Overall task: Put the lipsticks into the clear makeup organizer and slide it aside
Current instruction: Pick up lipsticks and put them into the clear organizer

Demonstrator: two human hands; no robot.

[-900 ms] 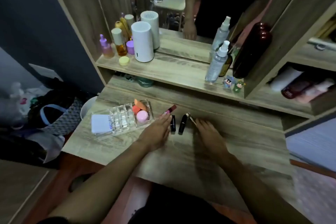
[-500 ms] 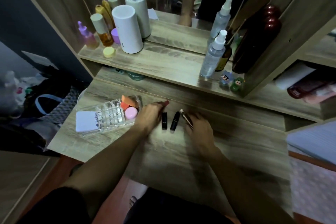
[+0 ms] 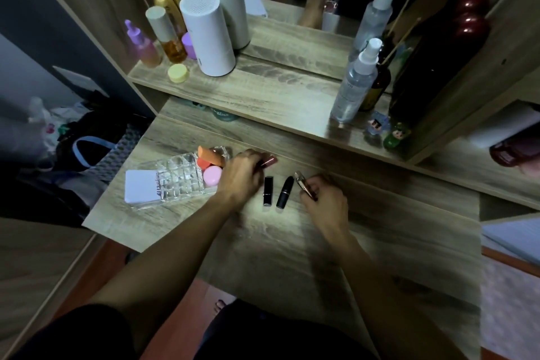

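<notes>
The clear makeup organizer lies on the left of the wooden desk, holding orange and pink sponges and a white pad. My left hand sits just right of it, fingers closed around a pink-red lipstick whose tip pokes out. Two black lipsticks lie side by side on the desk between my hands: a square one and a rounded one. My right hand is curled around a gold-toned lipstick.
A raised shelf behind the desk carries a white cylinder, bottles, a yellow cap, spray bottles and small figurines. A mirror stands behind it. Bags lie on the floor left of the desk.
Both hands closed onto lipsticks: the left around the pink-red one, the right around the gold one. The camera tilted closer over the desk.
</notes>
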